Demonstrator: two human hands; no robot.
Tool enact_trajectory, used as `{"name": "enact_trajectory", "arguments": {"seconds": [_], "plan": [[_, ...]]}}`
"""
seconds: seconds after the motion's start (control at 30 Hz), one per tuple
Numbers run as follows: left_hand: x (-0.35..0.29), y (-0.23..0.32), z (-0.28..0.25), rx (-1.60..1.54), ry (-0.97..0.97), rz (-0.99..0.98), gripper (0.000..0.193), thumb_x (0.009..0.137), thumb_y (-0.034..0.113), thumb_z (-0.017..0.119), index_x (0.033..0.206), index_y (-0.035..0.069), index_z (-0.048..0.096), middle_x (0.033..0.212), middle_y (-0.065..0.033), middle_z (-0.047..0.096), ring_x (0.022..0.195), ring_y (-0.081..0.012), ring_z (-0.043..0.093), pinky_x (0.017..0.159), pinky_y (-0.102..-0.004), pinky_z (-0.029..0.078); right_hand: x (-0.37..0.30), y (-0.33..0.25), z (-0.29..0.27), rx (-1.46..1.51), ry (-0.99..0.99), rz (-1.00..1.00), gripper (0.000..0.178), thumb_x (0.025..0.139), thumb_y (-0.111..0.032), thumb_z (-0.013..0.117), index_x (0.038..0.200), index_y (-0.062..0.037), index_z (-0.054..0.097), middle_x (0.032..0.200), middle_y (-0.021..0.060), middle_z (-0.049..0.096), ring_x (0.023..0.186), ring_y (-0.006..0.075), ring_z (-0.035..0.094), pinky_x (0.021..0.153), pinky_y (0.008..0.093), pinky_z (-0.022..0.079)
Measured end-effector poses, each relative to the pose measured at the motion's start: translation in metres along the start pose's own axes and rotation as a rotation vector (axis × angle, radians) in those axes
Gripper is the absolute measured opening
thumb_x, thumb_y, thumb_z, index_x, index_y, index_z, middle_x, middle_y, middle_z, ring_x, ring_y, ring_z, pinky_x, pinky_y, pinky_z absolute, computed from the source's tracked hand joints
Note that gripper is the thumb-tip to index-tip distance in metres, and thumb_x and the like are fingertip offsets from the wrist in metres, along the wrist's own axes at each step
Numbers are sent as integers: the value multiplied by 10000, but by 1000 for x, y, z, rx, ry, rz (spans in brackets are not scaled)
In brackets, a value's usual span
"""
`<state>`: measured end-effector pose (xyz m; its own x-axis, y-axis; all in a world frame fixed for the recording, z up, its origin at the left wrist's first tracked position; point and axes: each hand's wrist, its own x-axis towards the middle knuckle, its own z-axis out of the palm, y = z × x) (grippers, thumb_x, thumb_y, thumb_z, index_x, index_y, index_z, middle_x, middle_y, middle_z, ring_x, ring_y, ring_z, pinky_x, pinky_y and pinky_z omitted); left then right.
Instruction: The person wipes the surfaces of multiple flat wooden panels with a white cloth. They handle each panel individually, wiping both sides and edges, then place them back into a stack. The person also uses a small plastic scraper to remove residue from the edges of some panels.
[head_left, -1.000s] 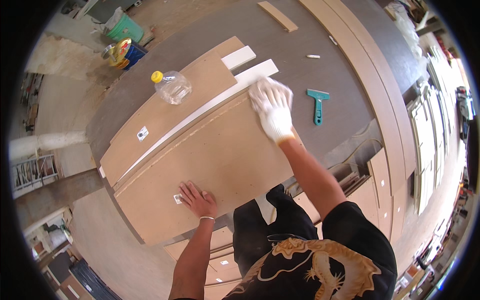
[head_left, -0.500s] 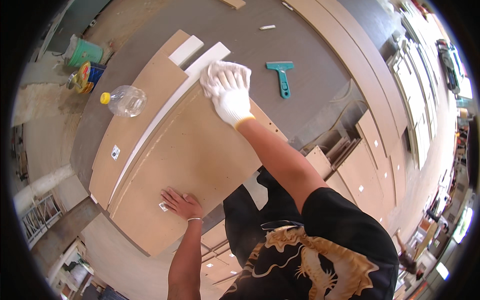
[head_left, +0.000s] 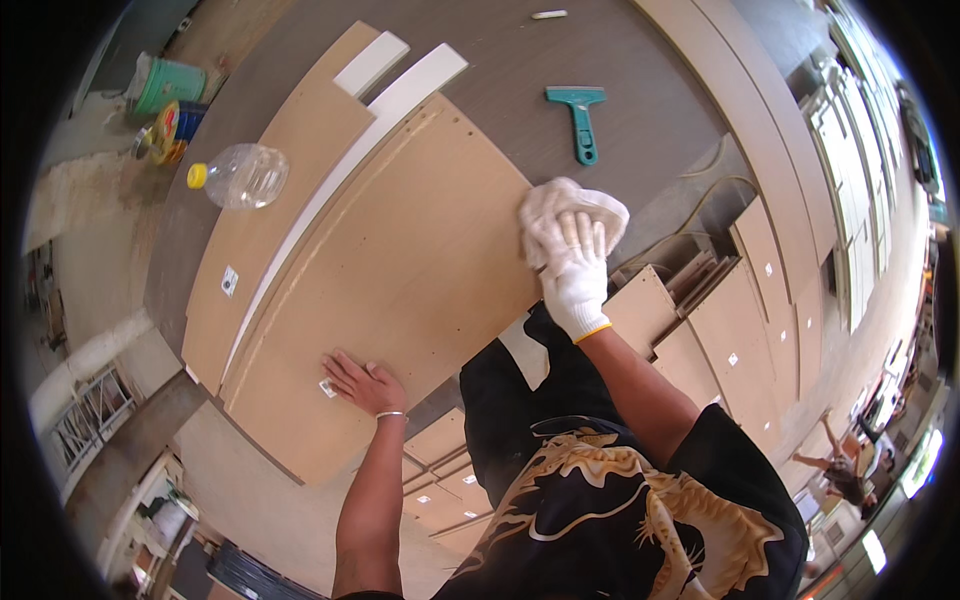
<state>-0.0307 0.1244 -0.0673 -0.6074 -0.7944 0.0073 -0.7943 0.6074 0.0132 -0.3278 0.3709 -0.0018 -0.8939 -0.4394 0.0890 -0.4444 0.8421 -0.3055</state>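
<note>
A light-brown board lies on the dark work table. My bare left hand rests flat on its near left part, fingers spread beside a small white label. My right hand, in a white knitted glove with a yellow cuff edge, holds a bunched white cloth at the board's right-hand end. The cloth reaches past that edge, and the fingers are slightly blurred. Beyond the cloth, a teal scraper lies on the table.
A clear plastic bottle with a yellow cap lies on a second brown board to the left. White strips run between the boards. Stacked brown panels stand at right. A green bucket and a can sit far left.
My right hand has swept the cloth from the board's far end toward the right and nearer me. My left hand stays flat in the same place. The view has shifted slightly.
</note>
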Motion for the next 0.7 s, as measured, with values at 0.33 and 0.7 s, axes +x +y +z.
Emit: {"name": "enact_trajectory", "arguments": {"seconds": [0.33,0.7], "plan": [[1,9,-11,-112,-36,-20,729,1006,308,436,1631,-19,253,1737,-269,136,1620,-441,75,1285,-617,36,-46,4,22,91,-72,-83,494,921,-196,567,1412,-156,594,1472,211,523,1408,446,422,1210,619,259],[-1,14,-18,-141,-154,-95,774,935,302,477,1606,-38,295,1726,-289,144,1612,-473,67,1272,-657,17,196,-118,85,-116,-24,-228,577,1005,-239,508,1579,-189,470,1641,218,413,1519,429,345,1274,549,200]]}}
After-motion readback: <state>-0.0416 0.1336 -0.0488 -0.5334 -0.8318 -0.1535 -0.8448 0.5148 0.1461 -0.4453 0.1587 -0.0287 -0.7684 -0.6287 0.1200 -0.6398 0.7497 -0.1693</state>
